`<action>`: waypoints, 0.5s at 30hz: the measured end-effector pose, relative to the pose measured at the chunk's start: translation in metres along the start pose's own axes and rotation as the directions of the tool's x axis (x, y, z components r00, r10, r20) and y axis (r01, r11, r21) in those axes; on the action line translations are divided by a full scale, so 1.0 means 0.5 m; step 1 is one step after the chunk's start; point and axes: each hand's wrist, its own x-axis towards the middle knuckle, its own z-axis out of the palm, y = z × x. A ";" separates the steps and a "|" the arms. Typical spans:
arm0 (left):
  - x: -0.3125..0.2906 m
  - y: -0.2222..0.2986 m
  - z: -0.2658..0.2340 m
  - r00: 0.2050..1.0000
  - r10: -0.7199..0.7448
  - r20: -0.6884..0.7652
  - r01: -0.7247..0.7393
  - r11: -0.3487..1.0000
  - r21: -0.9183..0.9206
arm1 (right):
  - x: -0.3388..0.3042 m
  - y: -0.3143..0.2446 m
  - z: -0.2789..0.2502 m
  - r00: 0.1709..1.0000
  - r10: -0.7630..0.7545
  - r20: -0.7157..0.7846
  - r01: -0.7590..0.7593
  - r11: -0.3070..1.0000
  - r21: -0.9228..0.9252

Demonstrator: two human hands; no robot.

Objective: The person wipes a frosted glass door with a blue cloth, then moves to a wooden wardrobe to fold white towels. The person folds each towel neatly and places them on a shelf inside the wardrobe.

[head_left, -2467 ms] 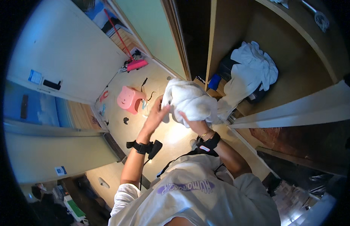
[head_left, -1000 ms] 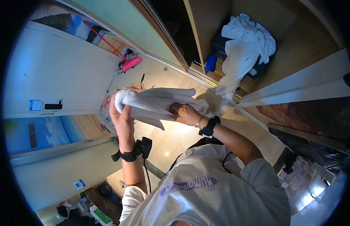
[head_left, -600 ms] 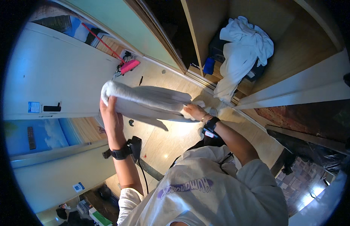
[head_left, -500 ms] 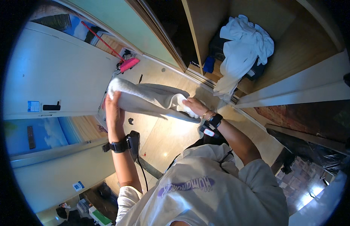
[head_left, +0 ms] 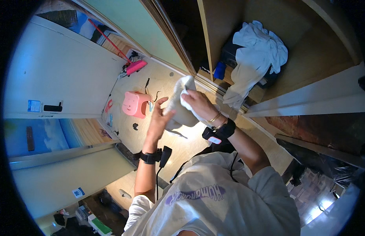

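Bunched white-grey cloth (head_left: 182, 112), soft and thick like fleece, hangs from my right hand (head_left: 199, 104), whose fingers are closed on its upper part. What kind of garment or towel it is cannot be made out. Just left of the cloth is my left hand (head_left: 159, 121), fingers apart and holding nothing. Its fingertips are close to the cloth's edge; whether they touch it is unclear. Beyond my left hand a pink plastic stool (head_left: 131, 103) with a smiling face stands on the floor.
Pale clothing (head_left: 258, 49) lies heaped over a dark case inside the open wardrobe (head_left: 304, 51) at the right. A pink broom (head_left: 136, 67) leans at the far wall. The white door (head_left: 60, 74) is on the left. Dark straps (head_left: 147, 83) lie on the floor.
My left hand has let go of the cloth and moved right. The cloth, stretched between both hands before, is now gathered at my right hand. The pink stool has come into sight.
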 end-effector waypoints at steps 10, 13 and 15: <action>0.015 0.011 0.019 0.990 0.085 0.110 -0.074 0.992 -0.101 | -0.014 -0.035 -0.009 0.985 -0.108 0.132 0.093 0.989 0.111; 0.009 0.039 0.017 0.995 0.097 0.024 -0.086 0.951 -0.298 | -0.019 -0.010 -0.007 0.979 -0.107 0.172 0.053 0.955 0.291; 0.006 0.069 0.012 0.992 0.118 -0.047 -0.127 0.919 -0.373 | -0.026 -0.001 -0.015 0.973 -0.047 0.227 0.006 0.984 0.179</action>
